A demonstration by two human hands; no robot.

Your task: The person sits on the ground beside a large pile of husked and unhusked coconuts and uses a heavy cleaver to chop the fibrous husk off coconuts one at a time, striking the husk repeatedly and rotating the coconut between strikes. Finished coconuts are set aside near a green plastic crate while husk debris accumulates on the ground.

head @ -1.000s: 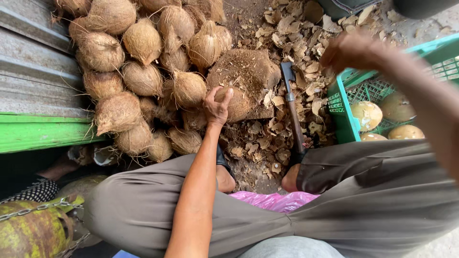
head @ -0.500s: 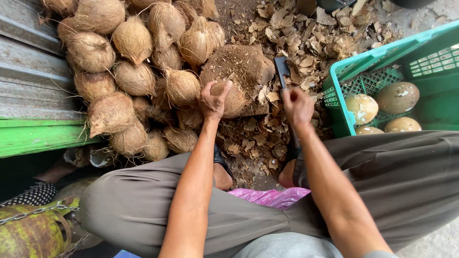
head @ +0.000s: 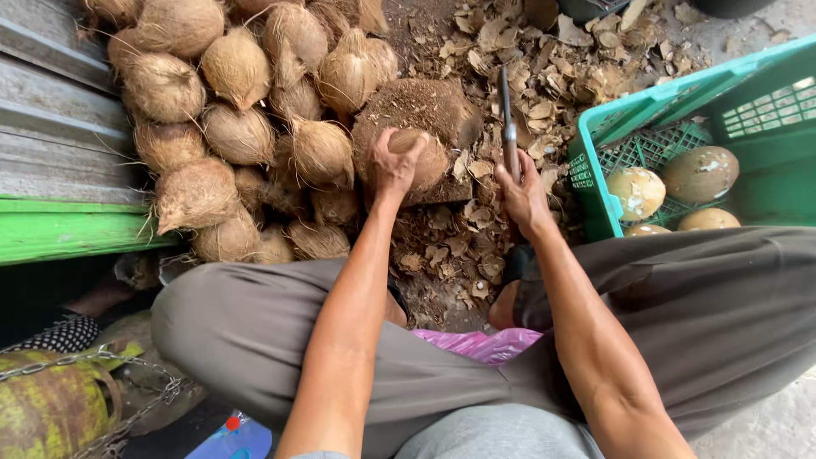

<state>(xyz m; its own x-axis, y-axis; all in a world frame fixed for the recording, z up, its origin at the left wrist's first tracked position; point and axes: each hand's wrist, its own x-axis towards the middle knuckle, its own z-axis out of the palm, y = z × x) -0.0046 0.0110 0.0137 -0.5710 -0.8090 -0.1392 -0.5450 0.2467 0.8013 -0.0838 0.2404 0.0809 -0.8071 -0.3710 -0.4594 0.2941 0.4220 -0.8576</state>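
Observation:
My left hand [head: 393, 163] grips a brown husked coconut [head: 422, 158] and holds it against a round wooden chopping block [head: 416, 109] on the ground. My right hand [head: 523, 195] is closed around the handle of a long dark cleaver [head: 507, 121], whose blade points away from me, just right of the block. Both forearms reach out over my bent knees in grey-brown trousers.
A heap of several fibrous coconuts [head: 238, 127] lies left of the block against a grey and green wooden ledge [head: 59, 229]. A green plastic crate [head: 680, 102] at right holds peeled pale coconuts [head: 701, 174]. Husk chips [head: 561, 76] litter the ground.
My right hand came back from over the green crate, dropped to the cleaver beside the block and closed on its handle. My left hand stayed on the coconut at the block.

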